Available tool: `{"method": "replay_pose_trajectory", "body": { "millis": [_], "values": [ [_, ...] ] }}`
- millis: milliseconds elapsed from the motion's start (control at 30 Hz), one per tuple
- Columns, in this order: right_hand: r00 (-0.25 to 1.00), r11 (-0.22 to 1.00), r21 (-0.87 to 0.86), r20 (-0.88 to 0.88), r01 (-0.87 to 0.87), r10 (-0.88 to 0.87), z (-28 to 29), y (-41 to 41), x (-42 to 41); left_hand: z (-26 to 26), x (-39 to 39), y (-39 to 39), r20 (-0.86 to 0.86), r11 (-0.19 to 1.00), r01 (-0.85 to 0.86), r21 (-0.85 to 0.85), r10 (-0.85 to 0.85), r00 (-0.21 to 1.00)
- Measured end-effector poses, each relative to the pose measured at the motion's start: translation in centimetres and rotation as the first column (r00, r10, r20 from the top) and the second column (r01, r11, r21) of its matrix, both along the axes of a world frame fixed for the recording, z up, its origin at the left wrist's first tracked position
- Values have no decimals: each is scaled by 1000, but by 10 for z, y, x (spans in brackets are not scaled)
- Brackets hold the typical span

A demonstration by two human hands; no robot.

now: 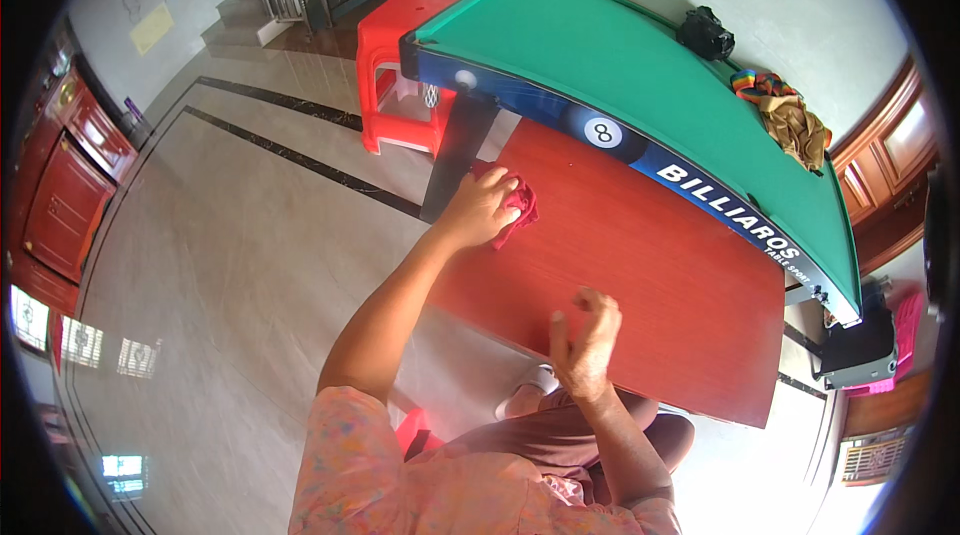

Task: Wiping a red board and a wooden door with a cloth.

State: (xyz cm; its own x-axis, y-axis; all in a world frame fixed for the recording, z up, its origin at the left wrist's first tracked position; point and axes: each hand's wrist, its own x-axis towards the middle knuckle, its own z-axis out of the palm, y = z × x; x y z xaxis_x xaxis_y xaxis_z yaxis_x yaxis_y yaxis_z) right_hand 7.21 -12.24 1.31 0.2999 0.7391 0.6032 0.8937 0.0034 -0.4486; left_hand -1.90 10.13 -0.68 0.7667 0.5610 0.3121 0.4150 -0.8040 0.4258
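Note:
My left hand [484, 206] presses a crumpled dark red cloth [523, 206] against the far left part of a reddish-brown wooden tabletop [637, 257]. Part of the cloth hangs out past my fingers. Above the near edge of the same tabletop is my right hand [587, 340], slightly blurred, its fingers curled and apart with nothing in them. My knees are below the near edge of the wooden top.
A toy billiards table [600, 47] with green felt stands along the far side of the tabletop. On it lie a black plastic bag [706, 33] and a bundle of brown and striped cloth [789, 119]. Red plastic stools [405, 126] stand at its left end.

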Motion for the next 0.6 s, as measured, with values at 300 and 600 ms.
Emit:
{"method": "replay_pose_trajectory", "body": {
  "millis": [300, 600],
  "values": [
    [969, 867, -486, 140, -112, 203, -10, 34, -11, -8, -93, -63, 318, 883, 236, -405, -106, 942],
    [962, 846, -533, 220, -20, 161, -6, 38, -22, -16, -21, 10, 305, 855, 152, -495, 7, 952]
  ]
}}
